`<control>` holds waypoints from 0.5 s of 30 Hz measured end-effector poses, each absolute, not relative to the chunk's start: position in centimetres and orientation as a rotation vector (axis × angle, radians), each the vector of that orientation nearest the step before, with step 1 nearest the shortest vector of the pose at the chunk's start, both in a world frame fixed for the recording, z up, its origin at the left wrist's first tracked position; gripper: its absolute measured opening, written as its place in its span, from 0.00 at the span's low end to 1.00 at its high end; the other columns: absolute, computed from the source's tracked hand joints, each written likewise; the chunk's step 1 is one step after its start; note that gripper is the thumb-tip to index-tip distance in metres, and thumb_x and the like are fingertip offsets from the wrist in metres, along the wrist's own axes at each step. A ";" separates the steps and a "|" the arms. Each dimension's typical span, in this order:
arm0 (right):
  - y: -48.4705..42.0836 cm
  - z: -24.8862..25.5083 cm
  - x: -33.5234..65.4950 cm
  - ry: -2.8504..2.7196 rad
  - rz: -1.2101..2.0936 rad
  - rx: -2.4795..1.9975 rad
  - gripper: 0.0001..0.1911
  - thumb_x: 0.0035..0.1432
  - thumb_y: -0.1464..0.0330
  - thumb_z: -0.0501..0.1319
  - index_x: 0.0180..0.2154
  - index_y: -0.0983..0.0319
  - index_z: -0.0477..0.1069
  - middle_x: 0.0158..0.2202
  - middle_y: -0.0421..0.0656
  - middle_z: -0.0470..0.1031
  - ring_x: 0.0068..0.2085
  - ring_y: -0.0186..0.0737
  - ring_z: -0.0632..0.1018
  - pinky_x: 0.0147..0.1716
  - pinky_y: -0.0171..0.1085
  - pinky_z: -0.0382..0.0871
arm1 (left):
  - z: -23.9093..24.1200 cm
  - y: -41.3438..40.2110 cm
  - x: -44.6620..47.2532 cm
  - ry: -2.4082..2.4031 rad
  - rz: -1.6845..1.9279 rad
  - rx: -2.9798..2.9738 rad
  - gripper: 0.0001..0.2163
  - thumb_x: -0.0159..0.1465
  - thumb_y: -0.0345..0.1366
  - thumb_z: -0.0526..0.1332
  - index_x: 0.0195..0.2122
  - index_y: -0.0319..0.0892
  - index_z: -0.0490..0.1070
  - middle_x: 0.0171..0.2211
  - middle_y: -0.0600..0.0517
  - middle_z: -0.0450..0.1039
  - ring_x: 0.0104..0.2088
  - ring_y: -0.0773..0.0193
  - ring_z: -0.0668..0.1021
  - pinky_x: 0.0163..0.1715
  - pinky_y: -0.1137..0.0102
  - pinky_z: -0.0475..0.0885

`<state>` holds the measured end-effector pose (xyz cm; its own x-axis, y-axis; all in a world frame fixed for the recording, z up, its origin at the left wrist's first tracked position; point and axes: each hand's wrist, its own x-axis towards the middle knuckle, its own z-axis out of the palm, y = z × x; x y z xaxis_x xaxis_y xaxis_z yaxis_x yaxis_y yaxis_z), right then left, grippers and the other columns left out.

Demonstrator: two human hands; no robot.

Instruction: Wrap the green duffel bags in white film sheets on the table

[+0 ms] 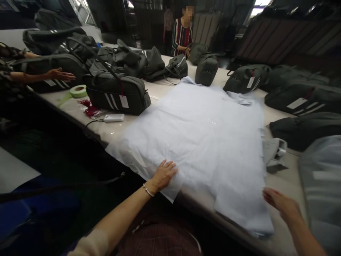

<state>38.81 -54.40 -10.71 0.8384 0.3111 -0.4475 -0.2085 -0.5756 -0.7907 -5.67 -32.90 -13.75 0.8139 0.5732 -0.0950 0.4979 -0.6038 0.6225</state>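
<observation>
A stack of large white tissue-paper sheets (202,142) lies spread over the pale table (287,185) in front of me. My left hand (163,175) rests flat on the near left corner of the sheets, fingers stretched out. My right hand (279,203) hovers at the near right edge of the sheets, fingers loosely extended, holding nothing. A thin bracelet circles my left wrist.
Several black sports bags with white stripes and tags (117,93) cover the table's far and right sides. A green tape roll (78,91), red tags (89,107) and a white power bank (114,117) lie at left. Another person's hand (60,75) reaches in from the left; someone stands at the far end (182,35).
</observation>
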 end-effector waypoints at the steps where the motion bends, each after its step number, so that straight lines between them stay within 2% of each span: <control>1: -54.2 -10.7 35.8 -0.106 0.757 -2.065 0.20 0.28 0.60 0.72 0.28 0.57 0.71 0.29 0.50 0.76 0.28 0.47 0.78 0.34 0.47 0.76 | -13.7 -33.6 -6.4 0.796 0.164 2.268 0.16 0.65 0.27 0.56 0.52 0.46 0.71 0.58 0.47 0.67 0.62 0.54 0.64 0.65 0.54 0.48; 2: -53.7 -10.6 32.6 -0.161 0.844 -2.052 0.23 0.27 0.60 0.73 0.30 0.59 0.73 0.30 0.49 0.78 0.30 0.47 0.79 0.37 0.47 0.77 | -13.8 -34.5 -7.4 0.827 0.170 2.186 0.14 0.66 0.31 0.55 0.51 0.45 0.71 0.57 0.46 0.68 0.61 0.53 0.65 0.64 0.55 0.52; 4: -52.5 -9.9 25.8 -0.366 1.061 -2.017 0.28 0.31 0.57 0.73 0.37 0.62 0.74 0.31 0.46 0.79 0.32 0.47 0.80 0.40 0.45 0.76 | -14.4 -36.6 -9.8 0.925 0.141 1.988 0.12 0.69 0.40 0.53 0.46 0.42 0.72 0.48 0.44 0.73 0.53 0.52 0.72 0.58 0.56 0.62; 6: -50.9 -8.8 19.6 -0.572 1.194 -1.964 0.31 0.39 0.56 0.71 0.44 0.61 0.70 0.26 0.40 0.78 0.30 0.43 0.79 0.37 0.43 0.75 | -15.7 -38.7 -12.3 1.005 0.060 1.751 0.18 0.69 0.48 0.52 0.40 0.39 0.72 0.38 0.43 0.76 0.42 0.52 0.77 0.45 0.58 0.72; 7: -50.2 -8.3 17.0 -0.649 1.224 -1.938 0.30 0.42 0.56 0.70 0.45 0.61 0.68 0.24 0.37 0.76 0.29 0.42 0.79 0.36 0.41 0.74 | -16.6 -39.5 -13.4 1.019 0.017 1.626 0.20 0.68 0.52 0.52 0.41 0.38 0.72 0.36 0.43 0.76 0.38 0.52 0.78 0.39 0.60 0.73; 8: -49.5 -7.9 14.8 -0.709 1.242 -1.916 0.28 0.44 0.56 0.69 0.45 0.60 0.67 0.23 0.36 0.75 0.28 0.41 0.78 0.35 0.39 0.72 | -17.5 -40.2 -14.1 1.016 -0.015 1.504 0.22 0.67 0.54 0.52 0.44 0.38 0.71 0.38 0.41 0.77 0.37 0.52 0.79 0.34 0.62 0.74; 10: -48.5 -7.6 11.6 -0.797 1.262 -1.901 0.22 0.47 0.56 0.67 0.41 0.59 0.66 0.23 0.36 0.75 0.28 0.40 0.77 0.33 0.38 0.70 | -19.4 -40.9 -14.7 0.976 -0.034 1.277 0.25 0.68 0.56 0.50 0.54 0.40 0.65 0.50 0.38 0.74 0.43 0.51 0.79 0.31 0.65 0.74; 12: -48.0 -8.0 9.6 -0.872 1.280 -1.923 0.18 0.49 0.57 0.65 0.37 0.59 0.65 0.24 0.37 0.76 0.29 0.40 0.77 0.33 0.37 0.69 | -21.1 -41.0 -14.0 0.917 0.003 1.080 0.25 0.70 0.54 0.46 0.61 0.45 0.58 0.60 0.39 0.66 0.52 0.53 0.76 0.35 0.65 0.74; 15: -48.1 -9.1 7.9 -0.972 1.294 -1.980 0.13 0.52 0.59 0.64 0.35 0.58 0.65 0.26 0.38 0.76 0.30 0.39 0.77 0.34 0.37 0.67 | -23.1 -40.9 -11.8 0.840 0.089 0.836 0.23 0.71 0.52 0.48 0.62 0.47 0.56 0.62 0.41 0.64 0.58 0.56 0.72 0.42 0.64 0.72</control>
